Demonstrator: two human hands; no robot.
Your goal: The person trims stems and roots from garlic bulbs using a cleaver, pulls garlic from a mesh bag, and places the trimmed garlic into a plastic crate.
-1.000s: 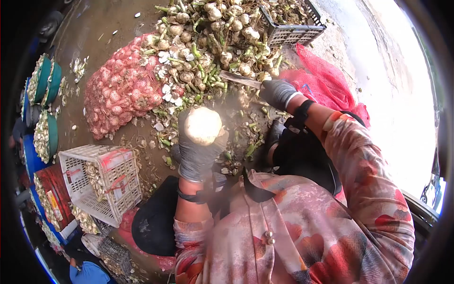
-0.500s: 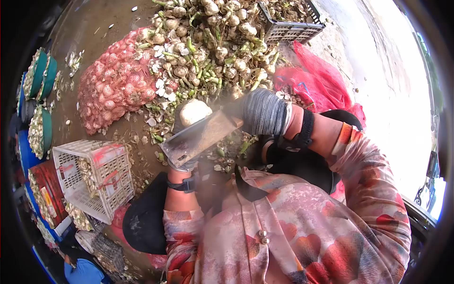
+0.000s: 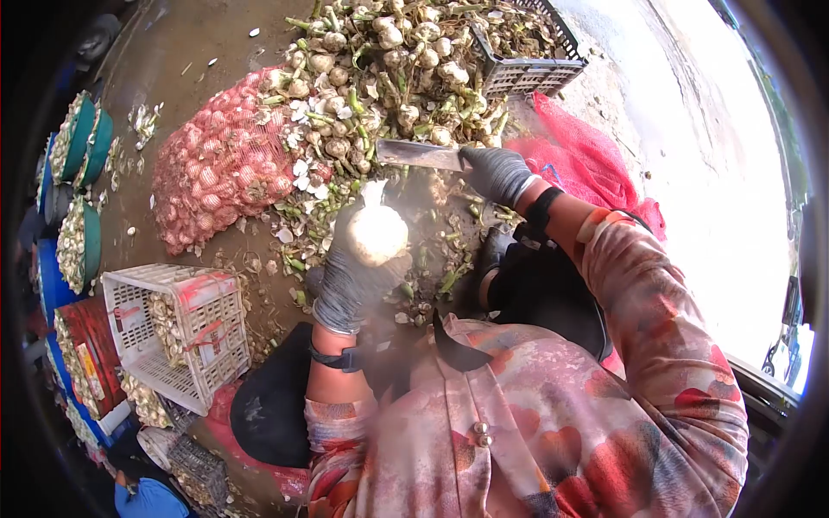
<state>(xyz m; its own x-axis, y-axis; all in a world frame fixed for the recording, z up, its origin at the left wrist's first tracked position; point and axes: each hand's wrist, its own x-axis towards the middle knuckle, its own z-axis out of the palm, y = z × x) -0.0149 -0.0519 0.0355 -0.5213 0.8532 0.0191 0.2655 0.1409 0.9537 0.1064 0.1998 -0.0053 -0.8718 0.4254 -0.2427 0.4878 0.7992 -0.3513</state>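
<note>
A grey glove covers my left hand [image 3: 352, 281], which is closed round a white garlic bulb [image 3: 376, 235] in front of my body. A pale piece stands out at the top of the bulb. My right hand [image 3: 498, 175], gloved too, grips a wide-bladed knife [image 3: 420, 155]. Its blade points left, above the bulb and apart from it. Beyond the blade lies a heap of garlic bulbs with stems [image 3: 406, 65]. Left of the heap is a red net bag full of garlic [image 3: 216, 168].
A white crate [image 3: 186, 324] lies on its side at the left, near green tubs [image 3: 91, 242] and a red container [image 3: 91, 345]. A black crate [image 3: 535, 76] stands at the top. Red netting [image 3: 587, 160] lies at the right. A person in blue [image 3: 151, 499] is at the lower left.
Half a second ago the knife was low across my left hand and the bulb. My right hand has since moved up and away with it, and the bulb shows fully again.
</note>
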